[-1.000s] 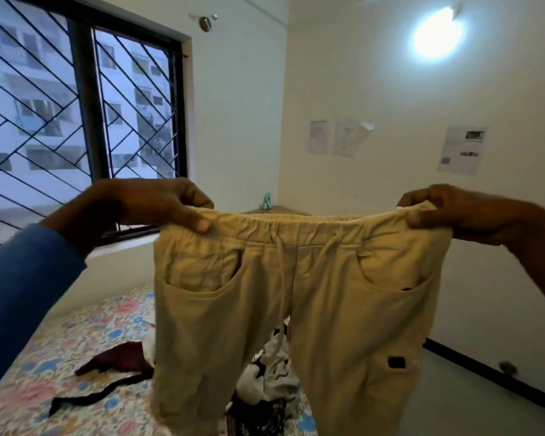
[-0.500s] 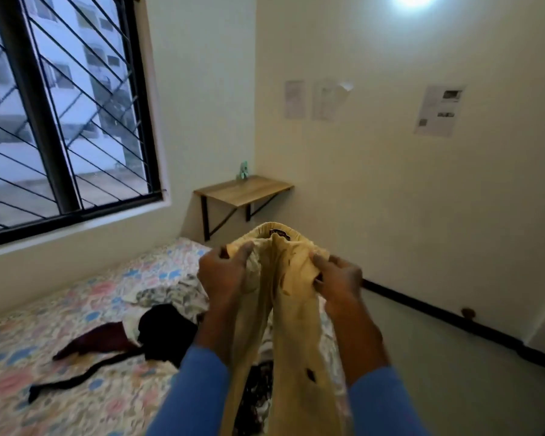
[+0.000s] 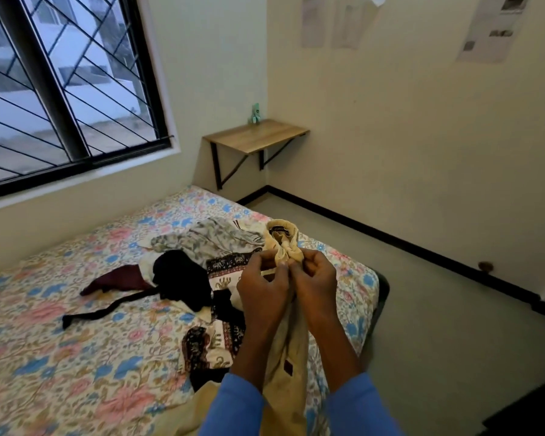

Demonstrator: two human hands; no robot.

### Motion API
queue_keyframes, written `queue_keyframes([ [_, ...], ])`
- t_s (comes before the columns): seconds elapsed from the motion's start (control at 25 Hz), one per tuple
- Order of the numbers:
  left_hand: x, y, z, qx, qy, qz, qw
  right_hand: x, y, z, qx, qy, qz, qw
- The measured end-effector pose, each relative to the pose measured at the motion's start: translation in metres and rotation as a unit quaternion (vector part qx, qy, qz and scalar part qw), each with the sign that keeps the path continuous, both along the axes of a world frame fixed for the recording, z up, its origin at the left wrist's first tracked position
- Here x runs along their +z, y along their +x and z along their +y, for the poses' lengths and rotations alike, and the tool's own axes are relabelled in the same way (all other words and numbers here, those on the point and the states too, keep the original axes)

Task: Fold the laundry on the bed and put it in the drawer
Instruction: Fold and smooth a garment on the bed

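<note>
Beige trousers (image 3: 285, 350) hang folded lengthwise over the near edge of the bed (image 3: 60, 341), their waistband bunched at the top. My left hand (image 3: 261, 287) and my right hand (image 3: 317, 284) sit side by side, knuckles touching, both pinching the waistband. The legs drop between my forearms in blue sleeves. On the floral bedsheet lies a loose pile: a black garment (image 3: 183, 278), a maroon piece (image 3: 120, 280), a grey floral cloth (image 3: 205, 239) and an elephant-print cloth (image 3: 214, 338). No drawer is in view.
A small wooden wall shelf (image 3: 255, 135) with a green item stands in the far corner. A barred window (image 3: 60, 80) runs along the left wall. Grey floor (image 3: 438, 309) lies to the right of the bed, with a dark object at the lower right edge.
The trousers were held wide open at the waistband; my hands came together, folding them in half lengthwise, and lowered them toward the bed. My view tilted down.
</note>
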State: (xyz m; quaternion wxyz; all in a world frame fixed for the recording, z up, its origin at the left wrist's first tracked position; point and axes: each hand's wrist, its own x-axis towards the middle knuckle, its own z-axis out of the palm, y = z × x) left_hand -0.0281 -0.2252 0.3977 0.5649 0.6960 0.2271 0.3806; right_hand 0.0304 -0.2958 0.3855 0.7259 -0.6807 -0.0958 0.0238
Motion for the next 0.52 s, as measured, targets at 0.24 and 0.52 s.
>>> queue_keyframes([
  [0.24, 0.016, -0.003, 0.014, -0.058, 0.038, 0.025, 0.997, -0.017, 0.013, -0.035, 0.02, -0.034, -0.085, 0.996],
  [0.52, 0.045, 0.049, 0.083, -0.182, 0.47, 0.408, 0.761, -0.037, 0.009, -0.044, 0.061, -0.041, -0.163, 0.984],
])
